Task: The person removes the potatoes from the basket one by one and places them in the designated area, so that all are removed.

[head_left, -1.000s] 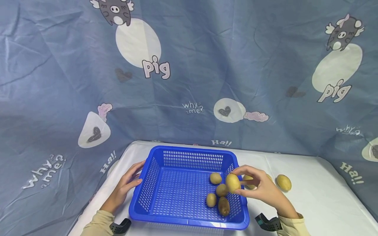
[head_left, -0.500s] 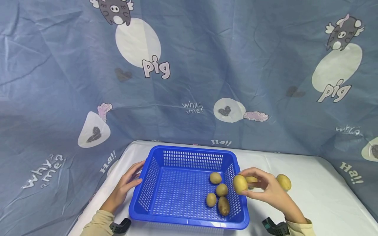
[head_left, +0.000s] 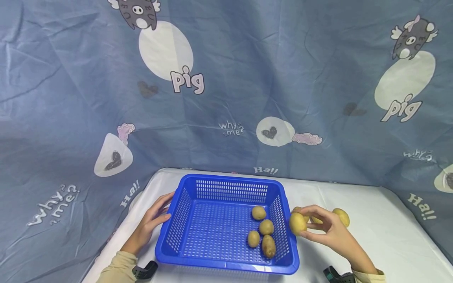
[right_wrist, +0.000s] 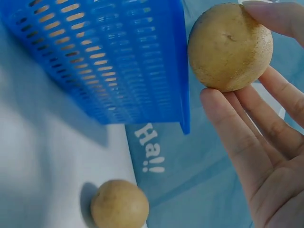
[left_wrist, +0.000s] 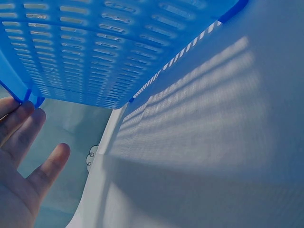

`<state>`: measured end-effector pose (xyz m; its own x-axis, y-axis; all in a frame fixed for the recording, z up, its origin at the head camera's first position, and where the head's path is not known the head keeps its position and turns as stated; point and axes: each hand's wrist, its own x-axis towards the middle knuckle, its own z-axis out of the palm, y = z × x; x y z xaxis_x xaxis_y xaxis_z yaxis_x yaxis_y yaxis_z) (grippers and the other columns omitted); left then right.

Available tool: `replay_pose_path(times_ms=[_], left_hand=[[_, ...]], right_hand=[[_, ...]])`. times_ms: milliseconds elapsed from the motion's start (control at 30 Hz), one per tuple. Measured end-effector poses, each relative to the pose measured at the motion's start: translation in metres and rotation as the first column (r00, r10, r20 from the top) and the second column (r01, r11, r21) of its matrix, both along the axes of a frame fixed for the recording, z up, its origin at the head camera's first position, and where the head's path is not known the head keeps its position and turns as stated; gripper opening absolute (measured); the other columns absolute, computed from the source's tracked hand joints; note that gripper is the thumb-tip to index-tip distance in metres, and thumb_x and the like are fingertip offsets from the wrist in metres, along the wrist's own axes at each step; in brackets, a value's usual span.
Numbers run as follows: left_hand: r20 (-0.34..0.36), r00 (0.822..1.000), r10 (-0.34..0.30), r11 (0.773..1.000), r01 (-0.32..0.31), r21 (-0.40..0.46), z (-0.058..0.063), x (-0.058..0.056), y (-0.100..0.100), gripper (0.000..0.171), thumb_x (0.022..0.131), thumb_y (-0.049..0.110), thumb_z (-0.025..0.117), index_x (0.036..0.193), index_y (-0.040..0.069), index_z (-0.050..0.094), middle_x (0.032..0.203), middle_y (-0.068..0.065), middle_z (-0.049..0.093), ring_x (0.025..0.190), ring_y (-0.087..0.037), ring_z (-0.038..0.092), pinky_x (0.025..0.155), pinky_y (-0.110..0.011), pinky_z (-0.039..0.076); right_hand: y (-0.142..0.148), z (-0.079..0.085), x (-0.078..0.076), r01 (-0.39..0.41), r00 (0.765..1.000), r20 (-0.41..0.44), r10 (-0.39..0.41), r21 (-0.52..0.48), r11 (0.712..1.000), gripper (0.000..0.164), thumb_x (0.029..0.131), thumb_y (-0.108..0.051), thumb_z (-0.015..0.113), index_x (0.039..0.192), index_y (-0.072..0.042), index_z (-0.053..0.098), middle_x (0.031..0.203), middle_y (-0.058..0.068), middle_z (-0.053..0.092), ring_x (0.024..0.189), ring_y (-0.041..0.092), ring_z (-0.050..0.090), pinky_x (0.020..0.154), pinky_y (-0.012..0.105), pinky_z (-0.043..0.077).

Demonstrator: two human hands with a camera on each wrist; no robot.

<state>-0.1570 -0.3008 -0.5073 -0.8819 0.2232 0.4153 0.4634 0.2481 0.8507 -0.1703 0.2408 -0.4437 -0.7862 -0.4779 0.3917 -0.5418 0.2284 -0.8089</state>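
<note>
A yellow-brown potato (head_left: 298, 224) is pinched between the thumb and fingertips of my right hand (head_left: 325, 226), at the right rim of a blue plastic basket (head_left: 226, 265). In the right wrist view, the same potato (right_wrist: 230, 47) is up at rim height, just outside the basket wall (right_wrist: 114, 61). My left hand (head_left: 150, 224) rests its extended fingers on the basket's left rim. The left wrist view shows those fingertips (left_wrist: 35, 114) touching the rim's edge. Inside the basket, several potatoes (head_left: 266, 227) lie together toward the right side.
More potatoes lie on the white table (head_left: 382, 236) right of the basket; one potato (head_left: 341, 217) sits farthest right, others partly hidden behind the right hand. A blue printed cloth (head_left: 226, 98) hangs behind the table.
My right hand has moved rightward with the potato, from over the basket's right part to outside its right rim. The left hand and basket stay put.
</note>
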Motion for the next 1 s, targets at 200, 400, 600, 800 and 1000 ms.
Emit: replay_pose_path(times_ms=[200, 400, 600, 800, 1000], left_hand=[[0.009, 1.000, 0.021, 1.000, -0.021, -0.017, 0.001, 0.001, 0.001, 0.062, 0.097, 0.003, 0.048, 0.158, 0.004, 0.038, 0.156, -0.026, 0.044, 0.139, 0.005, 0.045, 0.111, -0.013, 0.039], [0.008, 1.000, 0.021, 0.999, -0.021, -0.025, 0.001, 0.000, 0.001, 0.062, 0.097, 0.004, 0.048, 0.158, 0.005, 0.038, 0.156, -0.024, 0.044, 0.139, 0.005, 0.045, 0.111, -0.014, 0.038], [-0.006, 1.000, 0.003, 1.000, -0.003, -0.013, 0.000, 0.000, 0.001, 0.061, 0.097, 0.002, 0.048, 0.157, 0.002, 0.038, 0.155, -0.028, 0.044, 0.139, 0.004, 0.045, 0.109, -0.012, 0.039], [0.004, 1.000, 0.016, 1.000, -0.016, -0.015, 0.001, 0.000, 0.001, 0.061, 0.097, 0.003, 0.048, 0.157, 0.003, 0.039, 0.155, -0.027, 0.044, 0.139, 0.005, 0.046, 0.110, -0.012, 0.039], [0.003, 1.000, 0.011, 1.000, -0.011, -0.012, 0.001, 0.000, 0.000, 0.061, 0.097, 0.003, 0.048, 0.158, 0.003, 0.038, 0.155, -0.027, 0.044, 0.139, 0.004, 0.046, 0.110, -0.012, 0.039]], right_hand=[[0.010, -0.008, 0.002, 0.039, 0.999, 0.018, -0.039, 0.022, 0.999, 0.047, 0.081, 0.011, 0.080, 0.124, 0.002, 0.063, 0.122, -0.011, 0.068, 0.112, -0.001, 0.066, 0.083, 0.026, 0.063], [0.015, -0.019, 0.008, 0.068, 0.998, 0.014, -0.069, 0.037, 0.997, 0.046, 0.080, 0.011, 0.080, 0.122, 0.003, 0.064, 0.119, -0.014, 0.066, 0.112, -0.005, 0.064, 0.080, 0.026, 0.063], [0.021, -0.031, 0.011, 0.093, 0.995, 0.038, -0.096, 0.072, 0.993, 0.045, 0.080, 0.006, 0.083, 0.120, 0.002, 0.064, 0.117, -0.013, 0.067, 0.110, -0.006, 0.064, 0.080, 0.026, 0.064], [0.027, -0.042, 0.010, 0.111, 0.993, 0.034, -0.116, 0.128, 0.986, 0.046, 0.079, -0.001, 0.087, 0.120, -0.003, 0.066, 0.116, -0.007, 0.070, 0.110, -0.007, 0.064, 0.078, 0.027, 0.064], [0.032, -0.050, 0.008, 0.102, 0.992, 0.049, -0.113, 0.188, 0.977, 0.044, 0.079, -0.007, 0.088, 0.118, -0.006, 0.067, 0.114, 0.001, 0.071, 0.106, -0.006, 0.065, 0.077, 0.025, 0.064]])
